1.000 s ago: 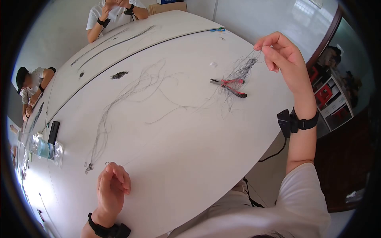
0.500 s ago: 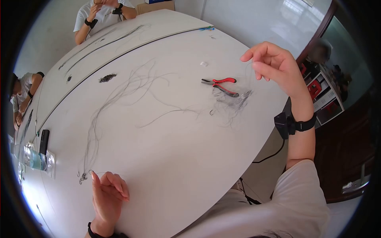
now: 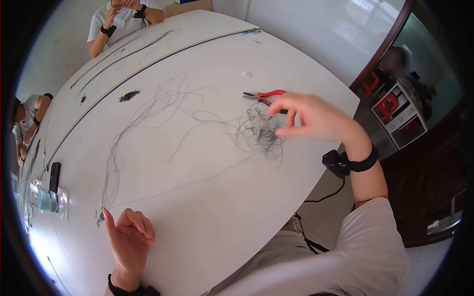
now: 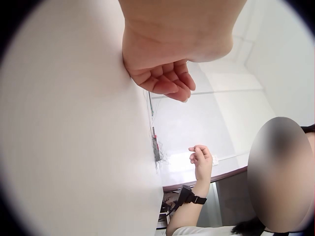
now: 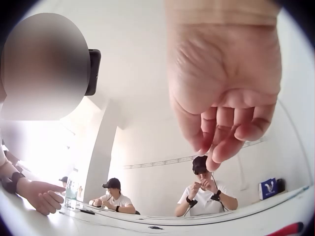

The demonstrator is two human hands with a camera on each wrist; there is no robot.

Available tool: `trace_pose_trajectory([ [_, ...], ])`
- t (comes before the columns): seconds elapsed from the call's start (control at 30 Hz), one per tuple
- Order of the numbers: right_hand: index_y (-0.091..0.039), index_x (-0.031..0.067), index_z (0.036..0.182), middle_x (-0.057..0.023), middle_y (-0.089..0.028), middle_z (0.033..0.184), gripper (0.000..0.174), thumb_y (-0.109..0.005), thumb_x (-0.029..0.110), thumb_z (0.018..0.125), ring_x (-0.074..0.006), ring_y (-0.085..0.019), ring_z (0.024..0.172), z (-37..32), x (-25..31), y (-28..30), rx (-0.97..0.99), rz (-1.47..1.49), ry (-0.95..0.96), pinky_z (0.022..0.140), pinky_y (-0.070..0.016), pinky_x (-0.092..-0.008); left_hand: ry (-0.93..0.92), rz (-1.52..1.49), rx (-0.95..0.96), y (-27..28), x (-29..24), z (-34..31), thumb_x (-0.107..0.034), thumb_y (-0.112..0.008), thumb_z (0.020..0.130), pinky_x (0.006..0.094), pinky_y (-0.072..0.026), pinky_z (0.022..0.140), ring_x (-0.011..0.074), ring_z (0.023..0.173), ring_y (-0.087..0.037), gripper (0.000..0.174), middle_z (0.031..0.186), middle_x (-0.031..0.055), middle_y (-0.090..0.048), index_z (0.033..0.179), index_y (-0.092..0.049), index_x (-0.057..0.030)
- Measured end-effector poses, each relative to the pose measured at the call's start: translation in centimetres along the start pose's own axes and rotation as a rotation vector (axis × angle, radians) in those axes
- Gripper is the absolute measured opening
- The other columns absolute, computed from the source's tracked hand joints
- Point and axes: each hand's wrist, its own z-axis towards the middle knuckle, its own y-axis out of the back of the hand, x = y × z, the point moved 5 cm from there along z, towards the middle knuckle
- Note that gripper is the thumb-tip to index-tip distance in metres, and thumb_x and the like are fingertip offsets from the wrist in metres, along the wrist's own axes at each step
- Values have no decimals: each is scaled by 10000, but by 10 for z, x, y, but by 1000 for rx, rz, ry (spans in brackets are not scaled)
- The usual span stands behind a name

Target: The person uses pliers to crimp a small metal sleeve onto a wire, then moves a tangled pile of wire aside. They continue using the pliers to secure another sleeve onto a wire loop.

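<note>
No legible words, numbers or labels appear in any view. The only mark is a white V-shaped logo on the blue box [image 5: 268,188] (right wrist view, background); any lettering there is unreadable.

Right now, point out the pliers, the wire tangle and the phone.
pliers [image 3: 272,92], head view, red handle.
wire tangle [image 3: 261,134], head view, dense middle of the knot.
phone [image 3: 54,176], head view, middle of its dark body.
</note>
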Motion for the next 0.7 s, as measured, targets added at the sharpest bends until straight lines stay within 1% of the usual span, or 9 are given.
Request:
trace_pose_trajectory([
  [0.17,-659,45,992,-38,-657,870,151,-707,94,858,-121,-609,680,2,-23,-29,124,-162,87,636,-489,-288,-5,-3,6,0,0,0,-633,-164,1017,271,-358,532,178,542,-470,700,610,63,-469,681,-445,-87],
  [0.27,-657,26,934,-23,-639,795,106,-702,97,870,-94,-571,655,-2,-17,12,-110,-60,12,612,-466,-268,-7,6,-23,1,0,-1,-638,-165,1015,270,-354,529,177,539,-467,701,607,62,-468,679,-442,-88],
  [0.33,-649,16,912,-2,-610,736,98,-695,98,885,-74,-529,641,-12,-11,48,-440,-95,-27,594,-437,-245,-1,2,-24,1,1,-1,-643,-165,1013,270,-352,527,177,537,-466,703,606,61,-467,679,-441,-89],
  [0.43,-647,11,875,-12,-596,668,113,-674,119,897,-65,-506,613,-11,-20,57,-557,-58,-62,566,-424,-236,9,-24,-14,1,2,1,-653,-167,1008,269,-351,525,177,534,-466,706,604,61,-466,675,-438,-92],
  [0.5,-661,34,897,-22,-628,737,89,-674,121,882,-113,-574,637,-11,-32,48,-424,-172,-158,595,-455,-268,-11,-15,-12,1,1,0,-671,-169,998,271,-351,525,177,533,-466,718,602,62,-466,675,-438,-89],
  [0.57,-677,71,927,-33,-650,842,93,-681,134,859,-189,-641,711,-12,-45,27,-267,-779,-73,649,-490,-314,-24,-24,1,1,1,-1,-690,-172,987,270,-349,519,174,531,-464,717,601,60,-467,711,-451,-90],
  [0.6,-682,103,956,-37,-650,935,136,-693,160,834,-247,-666,802,-8,-33,25,-303,-719,-96,705,-507,-350,-34,-33,15,0,0,-2,-709,-174,976,269,-348,512,171,528,-462,719,599,58,-468,748,-465,-91],
  [0.67,-673,94,974,-44,-639,909,150,-690,172,847,-223,-667,779,2,0,11,-383,-387,57,695,-510,-334,-88,-44,-4,-6,-3,-3,-709,-190,977,269,-323,490,157,505,-399,701,595,43,-435,805,-474,-91],
  [0.7,-669,86,1026,-44,-648,977,195,-700,127,838,-198,-657,759,6,15,-5,-249,-190,100,677,-510,-311,-137,-53,-19,-8,-6,-4,-708,-206,978,269,-297,468,143,481,-337,686,591,27,-401,863,-484,-91],
])
